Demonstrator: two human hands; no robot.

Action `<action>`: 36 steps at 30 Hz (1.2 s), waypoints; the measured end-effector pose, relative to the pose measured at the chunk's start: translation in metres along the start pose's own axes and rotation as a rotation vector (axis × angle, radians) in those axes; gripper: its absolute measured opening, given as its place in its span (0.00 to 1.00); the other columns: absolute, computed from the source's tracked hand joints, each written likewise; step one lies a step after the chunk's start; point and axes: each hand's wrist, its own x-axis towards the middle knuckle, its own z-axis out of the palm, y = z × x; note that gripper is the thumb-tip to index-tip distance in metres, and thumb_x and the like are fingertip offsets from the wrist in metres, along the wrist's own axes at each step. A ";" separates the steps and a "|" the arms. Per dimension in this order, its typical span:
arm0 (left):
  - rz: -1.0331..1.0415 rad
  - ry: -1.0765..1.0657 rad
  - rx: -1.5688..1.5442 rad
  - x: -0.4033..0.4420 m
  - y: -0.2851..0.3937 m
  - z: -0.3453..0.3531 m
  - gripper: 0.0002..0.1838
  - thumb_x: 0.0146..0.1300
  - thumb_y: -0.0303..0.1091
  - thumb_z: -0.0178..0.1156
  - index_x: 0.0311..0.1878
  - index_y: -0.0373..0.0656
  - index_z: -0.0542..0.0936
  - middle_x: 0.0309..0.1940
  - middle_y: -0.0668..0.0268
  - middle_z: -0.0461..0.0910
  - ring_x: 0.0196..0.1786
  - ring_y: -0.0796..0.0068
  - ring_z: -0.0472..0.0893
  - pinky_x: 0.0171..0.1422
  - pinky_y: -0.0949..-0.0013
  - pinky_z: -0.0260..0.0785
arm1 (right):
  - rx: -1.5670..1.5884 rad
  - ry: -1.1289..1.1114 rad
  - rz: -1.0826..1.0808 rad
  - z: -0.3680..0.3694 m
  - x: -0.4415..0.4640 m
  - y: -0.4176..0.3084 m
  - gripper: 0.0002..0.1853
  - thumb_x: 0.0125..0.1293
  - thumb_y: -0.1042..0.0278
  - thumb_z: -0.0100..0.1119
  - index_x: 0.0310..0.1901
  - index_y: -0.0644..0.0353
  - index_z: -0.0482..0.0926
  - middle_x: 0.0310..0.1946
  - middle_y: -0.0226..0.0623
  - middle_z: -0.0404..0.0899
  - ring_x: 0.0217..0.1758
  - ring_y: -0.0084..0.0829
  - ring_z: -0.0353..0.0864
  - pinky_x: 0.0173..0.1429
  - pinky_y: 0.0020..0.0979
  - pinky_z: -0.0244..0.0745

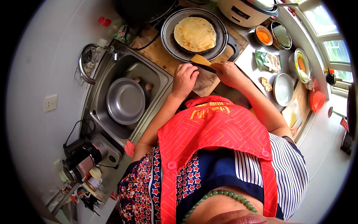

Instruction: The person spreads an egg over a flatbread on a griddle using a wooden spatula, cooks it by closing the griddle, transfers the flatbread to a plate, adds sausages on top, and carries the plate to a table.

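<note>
A round, browned flatbread (195, 34) lies flat in a round electric griddle pan (172, 23) with a dark handle. My right hand (228, 73) is closed around the near end of a wooden spatula (200, 59); its tan blade reaches the pan's front rim. My left hand (184, 80) is just left of it, fingers curled together near a dark strip that runs between the hands. What that strip is, and what my left fingers hold, is unclear. Under both hands is a wooden board (205, 83).
At left, a metal basin (126, 100) sits in the sink (97, 108) under a curved faucet (86, 63). A rice cooker (240, 13) stands behind right. Along the right are a bowl of orange shreds (263, 36), a green packet (267, 61), an empty bowl (283, 89) and a strainer basket (300, 65).
</note>
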 end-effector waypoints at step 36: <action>-0.133 0.152 -0.055 -0.036 -0.063 -0.086 0.08 0.57 0.29 0.62 0.39 0.38 0.80 0.40 0.57 0.78 0.46 0.54 0.76 0.52 0.59 0.69 | 0.185 0.189 0.452 -0.016 0.202 -0.003 0.10 0.60 0.69 0.54 0.35 0.68 0.80 0.19 0.41 0.80 0.18 0.30 0.81 0.26 0.30 0.79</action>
